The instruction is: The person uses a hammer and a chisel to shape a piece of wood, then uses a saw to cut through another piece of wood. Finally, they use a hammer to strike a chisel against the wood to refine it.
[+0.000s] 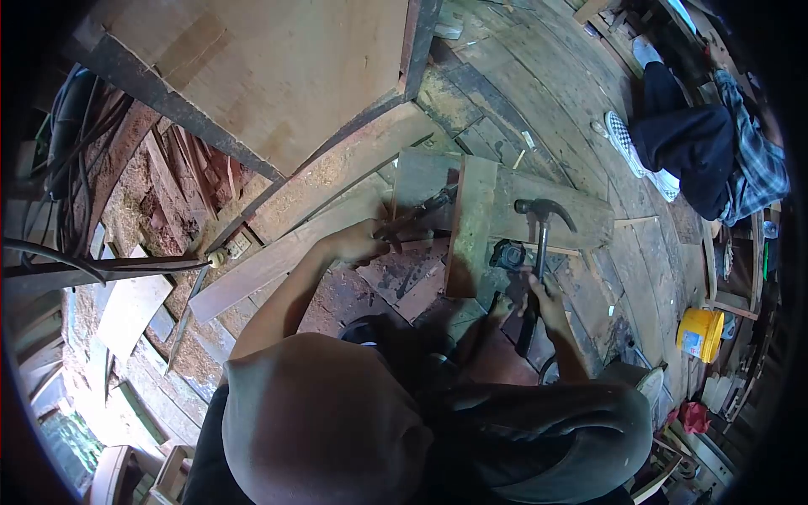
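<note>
My left hand (358, 242) is closed around a dark, long-shaped tool (427, 206) whose metal far end reaches to the upright wooden piece; its exact kind I cannot tell. In my right hand (545, 299) is a claw hammer (543, 225), its head pointing away from me and its dark handle running down past my fingers. Between the two hands stands a short squared wood block (471, 219), close against a thick plank (555, 206) lying on the floor. A small black object (507, 254) sits just left of the hammer handle.
A large wooden panel on a dark frame (278, 76) rises at the upper left. Sawdust and scrap wood (181, 181) lie left, with cables (71, 143) hanging over them. At the right are a seated person (707, 143) and a yellow bucket (700, 334).
</note>
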The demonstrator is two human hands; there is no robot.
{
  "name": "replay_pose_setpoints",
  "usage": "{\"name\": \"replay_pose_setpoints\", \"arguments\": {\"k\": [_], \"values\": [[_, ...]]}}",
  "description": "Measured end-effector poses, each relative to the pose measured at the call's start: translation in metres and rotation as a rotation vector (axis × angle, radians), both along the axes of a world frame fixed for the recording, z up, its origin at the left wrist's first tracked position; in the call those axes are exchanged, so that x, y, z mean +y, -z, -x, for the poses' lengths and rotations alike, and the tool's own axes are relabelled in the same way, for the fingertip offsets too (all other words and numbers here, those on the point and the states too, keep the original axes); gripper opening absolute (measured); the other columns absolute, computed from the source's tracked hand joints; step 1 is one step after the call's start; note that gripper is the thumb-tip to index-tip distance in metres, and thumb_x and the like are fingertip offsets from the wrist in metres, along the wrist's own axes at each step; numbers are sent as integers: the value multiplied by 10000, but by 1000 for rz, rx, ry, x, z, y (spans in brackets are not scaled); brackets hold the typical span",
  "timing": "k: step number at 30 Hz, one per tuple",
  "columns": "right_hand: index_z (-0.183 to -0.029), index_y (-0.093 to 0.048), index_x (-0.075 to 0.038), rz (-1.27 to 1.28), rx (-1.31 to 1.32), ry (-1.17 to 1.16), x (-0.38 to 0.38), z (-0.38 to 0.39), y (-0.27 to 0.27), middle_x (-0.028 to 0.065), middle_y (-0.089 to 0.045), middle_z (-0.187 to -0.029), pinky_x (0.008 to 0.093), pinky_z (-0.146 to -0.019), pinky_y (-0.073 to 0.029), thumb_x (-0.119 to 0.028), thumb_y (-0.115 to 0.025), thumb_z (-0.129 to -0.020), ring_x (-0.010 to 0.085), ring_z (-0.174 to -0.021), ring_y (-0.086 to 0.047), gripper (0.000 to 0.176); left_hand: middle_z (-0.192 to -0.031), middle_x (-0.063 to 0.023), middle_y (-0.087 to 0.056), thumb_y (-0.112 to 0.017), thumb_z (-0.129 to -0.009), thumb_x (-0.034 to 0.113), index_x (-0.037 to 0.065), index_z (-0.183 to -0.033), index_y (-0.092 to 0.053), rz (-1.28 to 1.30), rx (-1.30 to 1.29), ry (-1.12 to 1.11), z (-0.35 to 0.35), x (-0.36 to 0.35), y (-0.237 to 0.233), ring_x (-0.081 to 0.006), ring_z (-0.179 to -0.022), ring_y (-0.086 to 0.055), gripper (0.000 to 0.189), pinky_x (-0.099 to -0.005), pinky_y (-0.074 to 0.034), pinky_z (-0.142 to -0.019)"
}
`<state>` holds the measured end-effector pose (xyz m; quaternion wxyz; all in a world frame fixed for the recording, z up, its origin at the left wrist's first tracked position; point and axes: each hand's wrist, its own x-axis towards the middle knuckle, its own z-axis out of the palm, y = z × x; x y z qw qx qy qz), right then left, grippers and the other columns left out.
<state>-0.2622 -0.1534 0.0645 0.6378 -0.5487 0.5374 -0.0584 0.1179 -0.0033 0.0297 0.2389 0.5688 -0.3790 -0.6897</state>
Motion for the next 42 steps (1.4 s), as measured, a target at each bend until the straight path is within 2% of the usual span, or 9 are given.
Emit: {"name": "replay_pose_setpoints", "arguments": {"k": [12, 15, 17, 20, 24, 26, 28, 30, 42], "values": [[-935, -532, -57, 202, 46, 30, 8, -5, -55, -15, -481, -628, 232, -445, -368, -260, -595, -967, 67, -502, -462, 215, -805, -5, -588, -510, -830, 156, 103, -1167, -640, -21, -51, 78, -20, -4, 10, -105, -576, -513, 366, -269, -438, -469], [-1087, -552, -26, 534, -43, -51, -19, -36, -146, 7, -521, -650, 249, -458, -406, -258, -562, -980, 91, -509, -494, 256, -896, 3, -633, -508, -824, 157, 101, -1203, -619, 5, -76, 83, -24, -8, 8, -108, -577, -517, 399, -268, -445, -480], [-1089, -539, -31, 1210, 104, -125, -53, -29, -191, 43, -532, -679, 248, -440, -375, -283, -523, -986, 101, -513, -492, 273, -937, 7, -648, -508, -823, 158, 99, -1215, -610, -10, -81, 121, -23, -8, 7, -110, -577, -520, 410, -266, -449, -487], [-1046, -478, -81, 1027, -644, 21, -54, -79, -269, 7, -382, -608, 227, -402, -297, -387, -446, -999, 91, -439, -349, 312, -926, 3, -644, -516, -822, 156, 96, -1226, -602, -60, -76, 99, -22, -8, -1, -107, -598, -519, 417, -258, -452, -507], [-934, -473, -107, 873, -791, -81, -46, -94, -266, 9, -387, -565, 243, -394, -299, -499, -367, -996, 104, -411, -347, 410, -924, -5, -644, -542, -833, 195, 96, -1255, -559, -59, -57, 102, -20, -7, 9, -105, -609, -521, 434, -255, -443, -490], [-879, -542, -23, 1753, 539, -145, -59, -41, -192, 83, -531, -570, 294, -453, -400, -415, -485, -982, 172, -474, -523, 409, -915, -16, -640, -552, -833, 210, 93, -1245, -557, -62, -70, 95, -19, -4, 9, -108, -607, -522, 429, -259, -443, -485], [-963, -576, 8, 1189, 174, -522, -28, -92, -162, 133, -536, -651, 415, -576, -407, -174, -557, -939, 278, -604, -544, 184, -893, -30, -630, -571, -836, 214, 84, -1184, -580, 22, -58, 31, -19, -1, 16, -117, -606, -520, 371, -282, -439, -480], [-926, -547, -9, 718, 292, -738, -27, -101, -132, 72, -501, -594, 361, -521, -401, -147, -547, -936, 201, -529, -515, 139, -886, -34, -626, -574, -840, 202, 88, -1182, -584, 78, -182, 84, -18, -1, 52, -123, -602, -518, 361, -290, -441, -497], [-814, -466, -66, 550, -132, -128, -35, -89, -197, -42, -438, -528, 208, -369, -304, -229, -531, -998, 36, -400, -401, 254, -1005, -98, -636, -527, -817, 27, 182, -1483, -364, 225, -146, 140, -4, -1, 9, -153, -877, -589, 703, -292, -485, -773]]}}
